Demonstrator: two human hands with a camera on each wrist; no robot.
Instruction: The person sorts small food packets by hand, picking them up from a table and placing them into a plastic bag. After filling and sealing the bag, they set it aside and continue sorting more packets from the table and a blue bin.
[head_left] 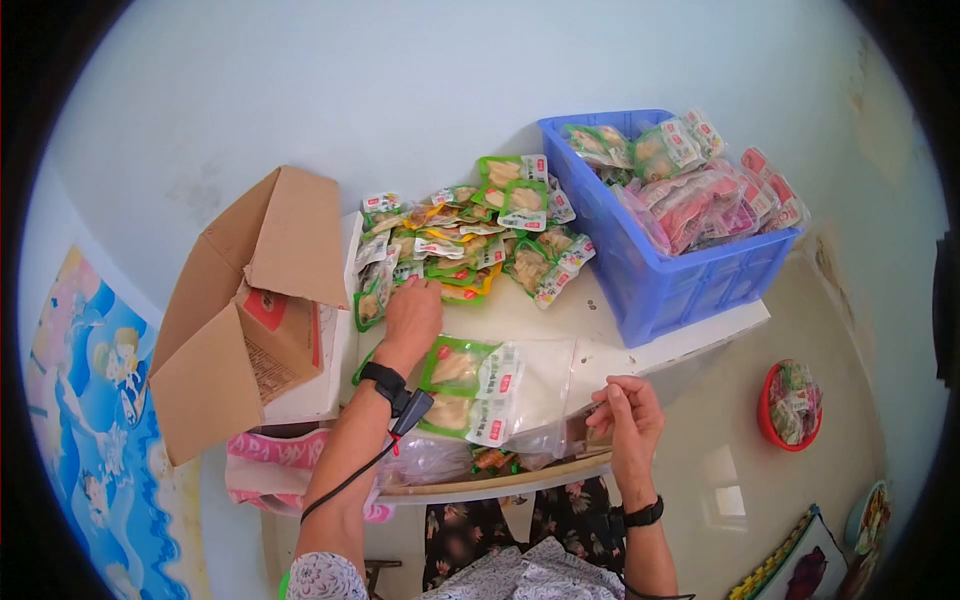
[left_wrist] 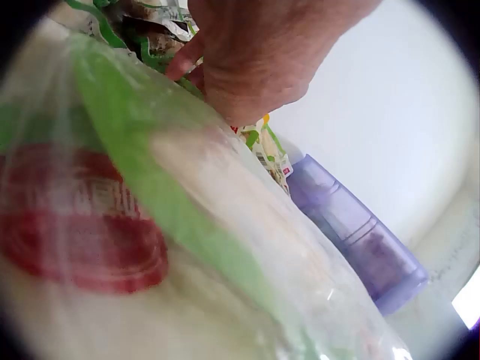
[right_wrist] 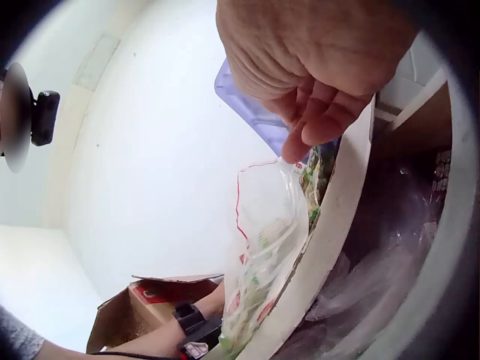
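My left hand (head_left: 412,318) reaches into the near left side of a heap of green-edged and yellow-edged snack packets (head_left: 465,245). Its fingertips are at the packets, partly hidden, and I cannot tell whether they grip one. A clear zip bag (head_left: 543,375) lies near the table's front edge, with green-edged snack packets (head_left: 455,368) of pale food side by side in it. At the bag's open right end, my right hand (head_left: 632,425) pinches the edge between thumb and fingers. Folds run from those fingertips down the bag (right_wrist: 262,202) in the right wrist view.
An open cardboard box (head_left: 225,310) stands on the left of the white table. At the back right is a blue crate (head_left: 690,290) full of packets. A red bowl (head_left: 765,410) with packets sits lower on the right. Plastic bags (head_left: 430,462) lie under the table's front edge.
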